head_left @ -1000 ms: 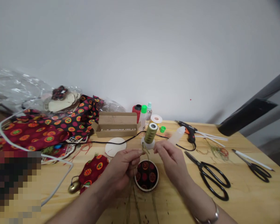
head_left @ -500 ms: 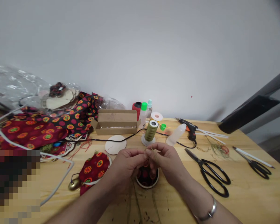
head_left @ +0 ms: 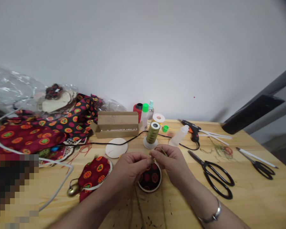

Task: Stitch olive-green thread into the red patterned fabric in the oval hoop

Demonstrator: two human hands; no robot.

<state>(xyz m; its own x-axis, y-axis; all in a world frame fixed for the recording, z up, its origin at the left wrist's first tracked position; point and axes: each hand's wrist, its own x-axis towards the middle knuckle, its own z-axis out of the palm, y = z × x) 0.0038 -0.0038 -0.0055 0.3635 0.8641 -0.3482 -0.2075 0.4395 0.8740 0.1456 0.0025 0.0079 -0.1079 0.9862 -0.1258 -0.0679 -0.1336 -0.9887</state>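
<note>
My left hand (head_left: 131,166) and my right hand (head_left: 169,161) are close together over the table, each with thumb and forefinger pinched. Between them they hold a thin olive-green cord (head_left: 140,208), whose strands trail down the table toward me; a small loop shows by the right fingers. Just under the fingertips lies a round disc (head_left: 149,179) covered in dark patterned fabric with a pale rim. To the left of my left hand is a red patterned fabric piece (head_left: 95,171) with a pale edge, and a brass bell (head_left: 73,190) beside it. A spool of olive thread (head_left: 153,134) stands beyond my hands.
Large black-handled scissors (head_left: 216,178), smaller scissors (head_left: 262,168) and a glue gun (head_left: 192,128) lie to the right. An open cardboard box (head_left: 118,124), a white disc (head_left: 116,148) and bottles (head_left: 145,116) stand behind. Patterned fabric (head_left: 38,133) and a white cable (head_left: 54,197) cover the left.
My hands have drawn slightly apart, with the cord between them, and more of the round fabric disc shows below. The whole view has shifted a little.
</note>
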